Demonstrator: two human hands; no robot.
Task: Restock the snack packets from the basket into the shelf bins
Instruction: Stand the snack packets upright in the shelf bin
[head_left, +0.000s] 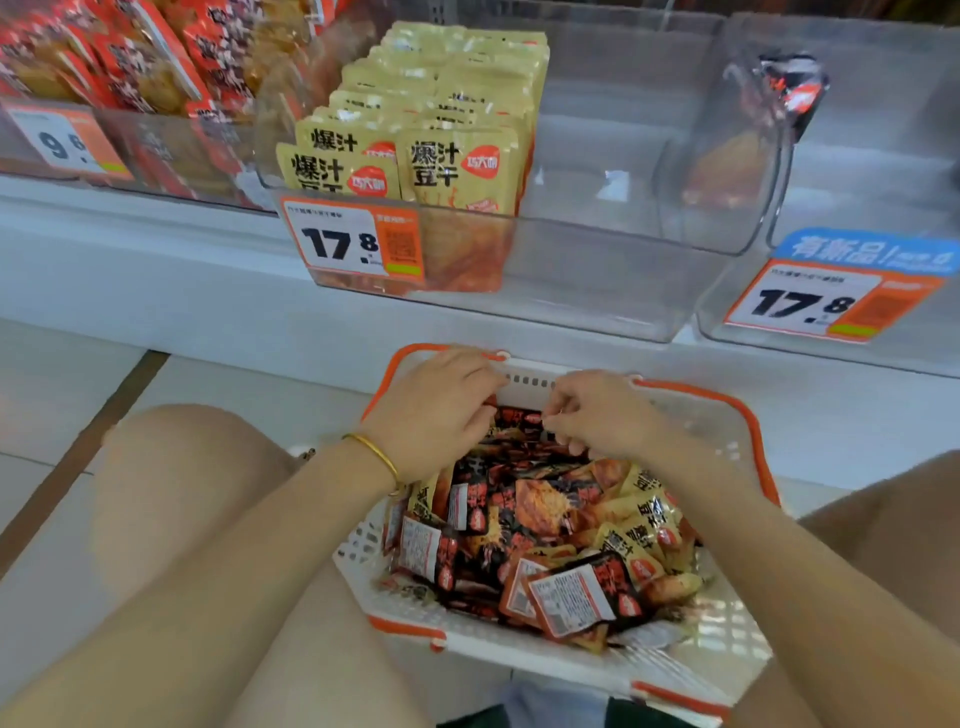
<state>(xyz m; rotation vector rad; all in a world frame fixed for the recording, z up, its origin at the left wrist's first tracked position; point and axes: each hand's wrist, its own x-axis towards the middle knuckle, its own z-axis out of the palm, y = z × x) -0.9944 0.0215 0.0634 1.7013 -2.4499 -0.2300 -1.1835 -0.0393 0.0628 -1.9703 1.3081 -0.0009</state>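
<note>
Restock looks far from done: the basket (756, 431) below the shelf is heaped with snack packets (545, 519), glossy red-black ones mixed with yellow. The middle bin (571, 270) has yellow rows in its left half only, and the right bin (857, 171) holds one dark packet (789, 88). Left hand (436, 410) and right hand (597, 415) sit close together at the basket's far end, fingers curled and pinching red-black packets, none lifted out.

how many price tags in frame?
3: left tag, reading 9.8, on the left bin; middle tag, 17.8, on the middle bin; right tag, 17.8, on the right bin under a blue label. Others may be out of frame.
</note>
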